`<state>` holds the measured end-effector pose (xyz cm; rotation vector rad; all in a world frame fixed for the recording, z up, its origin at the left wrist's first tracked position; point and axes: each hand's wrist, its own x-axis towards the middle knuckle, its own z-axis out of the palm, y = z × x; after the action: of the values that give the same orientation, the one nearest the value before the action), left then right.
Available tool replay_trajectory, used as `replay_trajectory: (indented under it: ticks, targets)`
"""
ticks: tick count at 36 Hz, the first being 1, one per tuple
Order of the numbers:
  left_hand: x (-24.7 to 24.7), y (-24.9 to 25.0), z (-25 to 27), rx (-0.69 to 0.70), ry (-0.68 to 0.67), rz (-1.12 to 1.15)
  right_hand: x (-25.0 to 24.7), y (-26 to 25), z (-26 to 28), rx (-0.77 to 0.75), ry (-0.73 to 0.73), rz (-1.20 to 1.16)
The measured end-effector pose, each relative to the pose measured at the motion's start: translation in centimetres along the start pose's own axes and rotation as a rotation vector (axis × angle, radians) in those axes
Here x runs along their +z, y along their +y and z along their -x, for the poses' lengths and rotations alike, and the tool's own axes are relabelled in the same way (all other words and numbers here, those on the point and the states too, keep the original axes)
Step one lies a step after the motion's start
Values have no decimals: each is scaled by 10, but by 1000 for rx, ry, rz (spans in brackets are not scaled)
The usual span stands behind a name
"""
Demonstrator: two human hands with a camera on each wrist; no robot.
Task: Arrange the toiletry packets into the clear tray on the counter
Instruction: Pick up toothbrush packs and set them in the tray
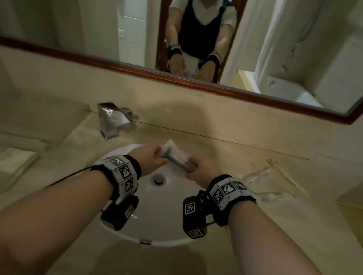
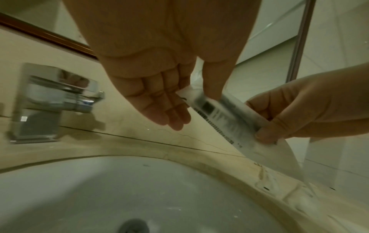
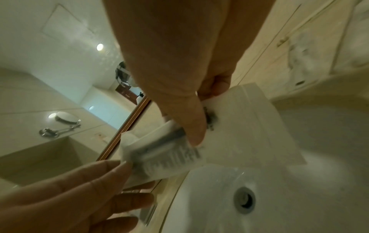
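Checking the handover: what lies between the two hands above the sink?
Head view: only the white packet, held at its ends by left hand and right hand.

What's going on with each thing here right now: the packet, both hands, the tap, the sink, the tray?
Toiletry packet: sealed, held over the sink by both hands.
Left hand: thumb and straight fingers pinch one packet end.
Right hand: fingers curled, gripping the other end.
Tap: no water running.
Sink: no standing water, nothing inside.
Clear tray: on the counter, right of the sink, some packets inside.
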<state>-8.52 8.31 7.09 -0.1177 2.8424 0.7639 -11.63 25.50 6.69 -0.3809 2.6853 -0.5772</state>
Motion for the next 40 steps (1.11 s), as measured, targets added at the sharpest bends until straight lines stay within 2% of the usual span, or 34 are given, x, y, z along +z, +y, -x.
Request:
replay_trajectory:
  ticks: [12, 17, 22, 28, 32, 40]
  targets:
    - [-70, -143, 26, -131, 141, 152, 50, -153, -41, -185, -99, 193]
    - [-100, -207, 48, -223, 199, 169, 84, -217, -55, -252, -168, 70]
    - [-129, -278, 71, -294, 258, 176, 122, -286, -70, -361, -216, 88]
    - [-156, -350, 100, -419, 241, 211, 165, -359, -81, -474, -261, 154]
    - [-170, -391, 116, -454, 202, 197, 195, -398, -88, -504, -252, 222]
    - [-172, -442, 116, -439, 94, 91, 238, -424, -95, -471, -300, 313]
